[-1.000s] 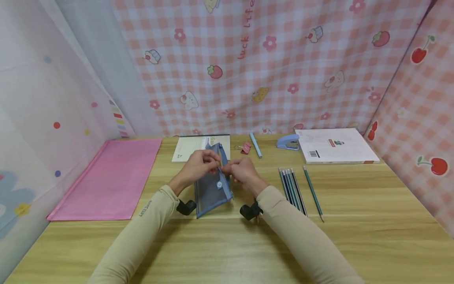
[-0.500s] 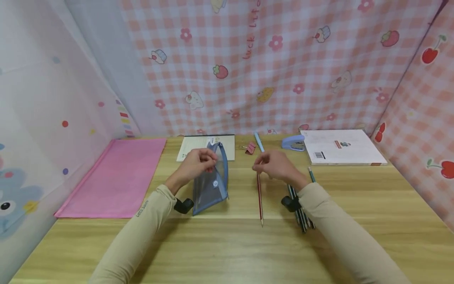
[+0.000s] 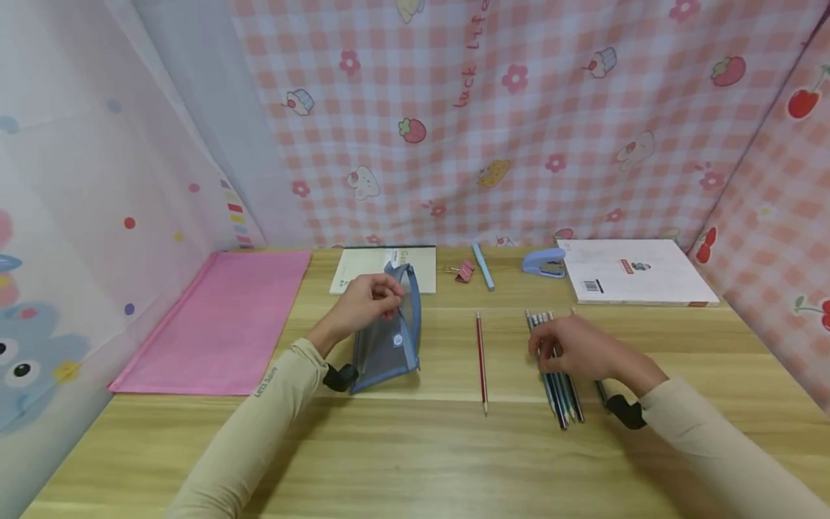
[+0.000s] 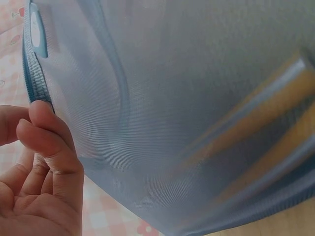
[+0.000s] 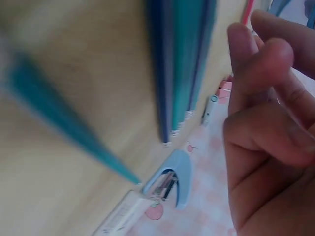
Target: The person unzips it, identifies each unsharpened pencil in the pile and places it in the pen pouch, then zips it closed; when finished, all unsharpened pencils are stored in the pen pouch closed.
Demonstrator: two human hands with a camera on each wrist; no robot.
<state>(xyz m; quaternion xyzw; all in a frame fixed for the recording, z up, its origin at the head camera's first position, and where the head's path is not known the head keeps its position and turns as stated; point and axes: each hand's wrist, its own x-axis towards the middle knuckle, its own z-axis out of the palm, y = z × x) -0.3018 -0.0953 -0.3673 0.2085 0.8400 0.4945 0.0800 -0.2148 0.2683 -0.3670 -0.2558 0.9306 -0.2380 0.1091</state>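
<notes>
My left hand [image 3: 366,301] pinches the top edge of a blue mesh pencil pouch [image 3: 389,342] and holds it upright on the wooden table [image 3: 415,447]. In the left wrist view the pouch [image 4: 187,98] fills the frame, with my fingers [image 4: 44,147] on its zip edge. A red pencil [image 3: 481,360] lies alone between my hands. My right hand [image 3: 570,349] hovers with loosely curled fingers over a bunch of blue and teal pencils [image 3: 563,396]. In the right wrist view those pencils [image 5: 182,59] lie beside my fingers [image 5: 266,128], which hold nothing.
A pink folder [image 3: 220,324] lies at the left. Along the back stand a notebook [image 3: 369,267], a pink binder clip [image 3: 463,272], a light blue pen [image 3: 483,265], a blue stapler [image 3: 543,263] and a white book [image 3: 635,272]. Patterned cloth walls enclose three sides.
My right hand left the pouch, laid the red pencil down on the table and moved right over the bunch of pencils. The left hand kept its hold on the pouch.
</notes>
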